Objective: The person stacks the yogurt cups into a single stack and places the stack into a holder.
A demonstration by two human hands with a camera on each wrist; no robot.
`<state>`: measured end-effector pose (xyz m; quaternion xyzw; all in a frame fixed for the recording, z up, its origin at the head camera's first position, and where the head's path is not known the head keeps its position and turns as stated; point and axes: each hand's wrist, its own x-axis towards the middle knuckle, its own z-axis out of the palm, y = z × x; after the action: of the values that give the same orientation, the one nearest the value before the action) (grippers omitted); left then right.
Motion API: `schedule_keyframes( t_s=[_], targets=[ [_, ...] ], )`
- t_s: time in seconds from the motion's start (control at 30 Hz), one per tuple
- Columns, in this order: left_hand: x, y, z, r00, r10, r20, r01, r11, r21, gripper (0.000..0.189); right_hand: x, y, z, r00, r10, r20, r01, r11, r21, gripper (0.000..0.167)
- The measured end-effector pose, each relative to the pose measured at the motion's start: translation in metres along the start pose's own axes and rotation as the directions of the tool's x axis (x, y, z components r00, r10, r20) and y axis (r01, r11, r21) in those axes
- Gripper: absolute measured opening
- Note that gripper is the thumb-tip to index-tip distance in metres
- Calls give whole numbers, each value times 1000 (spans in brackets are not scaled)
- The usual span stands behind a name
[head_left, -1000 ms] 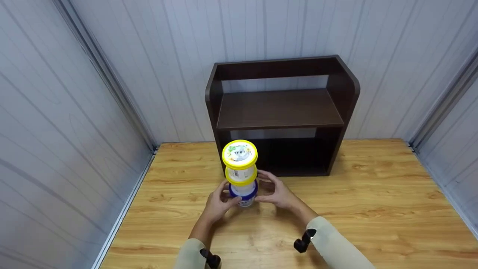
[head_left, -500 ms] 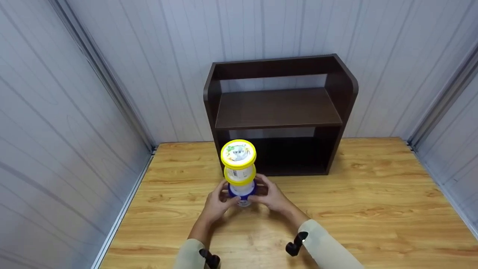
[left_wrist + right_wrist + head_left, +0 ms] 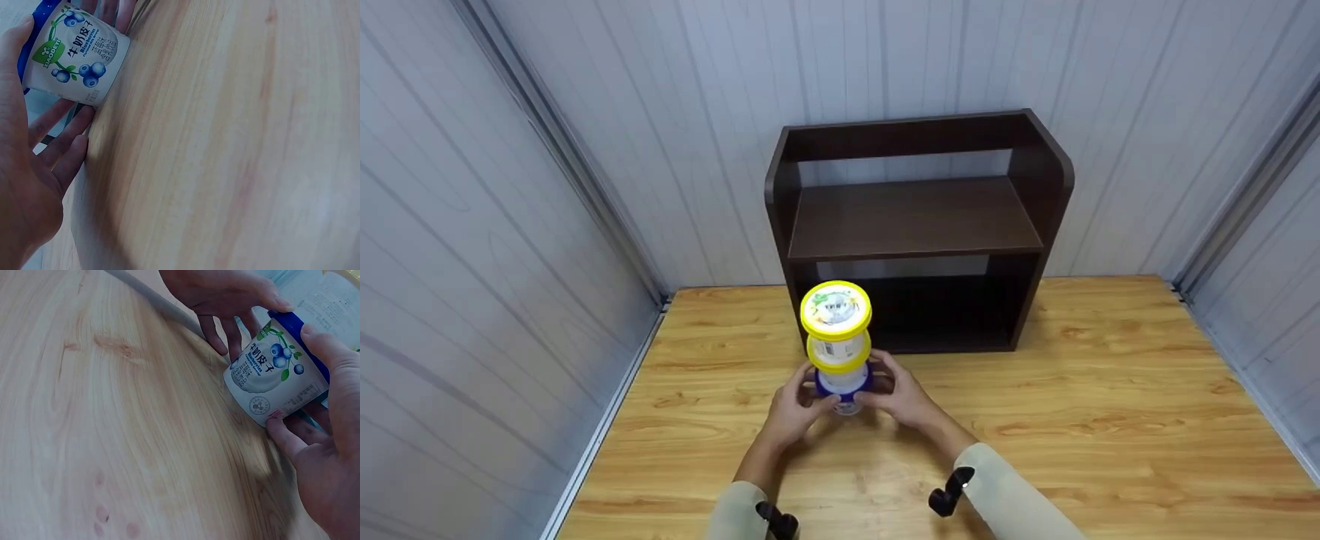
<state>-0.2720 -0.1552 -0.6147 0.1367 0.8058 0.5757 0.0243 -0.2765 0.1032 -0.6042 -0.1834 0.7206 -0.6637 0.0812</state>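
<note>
Head cam's decently lit, but the top yellow lid [image 3: 835, 309] looks overexposed and the lower shelf compartment [image 3: 941, 311] goes nearly black. Wrist cams are dimmer, bluish, pale sheen on the table [image 3: 253, 169].

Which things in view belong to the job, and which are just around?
Job:
blue-lidded tub, held by left hand and right hand
lower yellow-lidded tub, stacked on it
upper yellow-lidded tub, on top

Just around:
brown shelf unit, untouched
panelled walls

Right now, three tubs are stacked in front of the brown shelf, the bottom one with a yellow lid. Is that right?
Not quite: the bottom tub has a blue lid, as the head view shows. The stack before the brown shelf is right.
</note>
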Motion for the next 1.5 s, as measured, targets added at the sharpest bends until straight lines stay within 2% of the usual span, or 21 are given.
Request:
schedule_keyframes(
  t_s=[0.23,0.43,0.7,0.83,1.17,1.5],
  targets=[
    [-5,4,-4,1000,-28,8,28,1000,0,79,1,-2,2,1000,15,15,-15,1000,21,78],
    [-7,11,-11,997,-64,42,64,998,10,82,1,-2,5,999,22,25,-22,1000,20,78],
    [-4,23,-26,987,-94,130,81,992,97,76,2,-2,3,999,31,20,-31,999,11,78],
    [1,33,-36,983,-112,148,93,987,131,70,2,-1,0,999,33,14,-33,999,18,78],
    [10,63,-68,992,-90,91,69,974,217,58,2,-2,-3,999,38,4,-38,999,16,79],
    [26,100,-94,999,0,50,-13,965,262,62,3,-1,-2,999,31,-7,-31,999,18,78]
  ],
)
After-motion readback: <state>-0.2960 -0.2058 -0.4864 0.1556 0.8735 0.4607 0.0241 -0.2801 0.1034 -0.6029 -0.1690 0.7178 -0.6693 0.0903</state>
